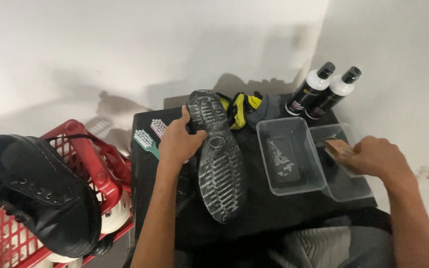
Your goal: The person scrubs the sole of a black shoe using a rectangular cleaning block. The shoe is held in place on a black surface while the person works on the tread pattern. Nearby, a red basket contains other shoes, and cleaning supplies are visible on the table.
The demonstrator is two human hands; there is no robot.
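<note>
The left hand [178,141] is gripping a black boot [218,154] by its heel end, fingers wrapped around the edge, and is holding it sole-up over the middle of the black worktop [254,208]. The dusty, ridged tread is facing the camera, with the toe pointing toward the near edge.

The right hand [376,156] is closing around a wooden-backed brush [338,149] and is holding it over the right clear plastic tub [343,183], at its far left corner. Just left of that tub, touching it, a second clear plastic tub [269,164] is sitting with a dark, foamy pad lying in its bottom.

At the far right of the worktop two black bottles with white shoulders [323,92] are standing side by side against the wall. Left of them, a yellow and black cloth bundle [242,108] is lying beside a grey cloth [269,109].

Just left of the left hand, a green-handled brush [146,141] and a pink-bristled brush [159,127] are lying on the far left corner of the worktop.

On the far left of the scene, another black boot [40,193] is resting on top of a red plastic basket [95,164].
</note>
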